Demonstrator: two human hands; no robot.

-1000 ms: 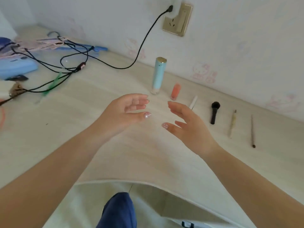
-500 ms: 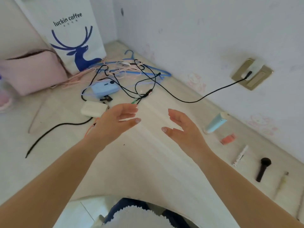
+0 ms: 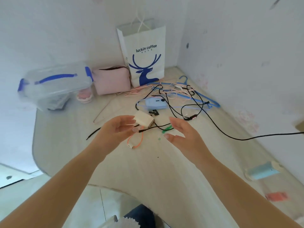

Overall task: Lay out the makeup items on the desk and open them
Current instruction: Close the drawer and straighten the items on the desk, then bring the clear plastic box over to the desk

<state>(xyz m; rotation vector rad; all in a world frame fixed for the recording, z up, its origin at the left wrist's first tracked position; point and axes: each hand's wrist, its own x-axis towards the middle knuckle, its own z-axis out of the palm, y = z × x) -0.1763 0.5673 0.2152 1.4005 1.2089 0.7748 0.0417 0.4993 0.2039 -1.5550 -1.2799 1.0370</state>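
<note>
Pale wooden desk (image 3: pixel 148 175) in white-walled corner (image 3: pixel 179 46)

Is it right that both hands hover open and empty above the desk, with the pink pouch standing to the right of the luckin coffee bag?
Not quite. The head view shows the pink pouch to the left of the luckin coffee bag, not the right. The left hand and right hand do hover open and empty above the desk.

The head turns left, so the view swings from the row of makeup toward the desk's corner. The tall pale-blue tube (image 3: pixel 261 171) and the small coral-orange tube (image 3: pixel 277 196) slide to the right edge, while the white paper bag with a blue deer (image 3: pixel 144 51), pink pouch (image 3: pixel 111 81) and clear plastic box (image 3: pixel 54 86) come into sight.
</note>
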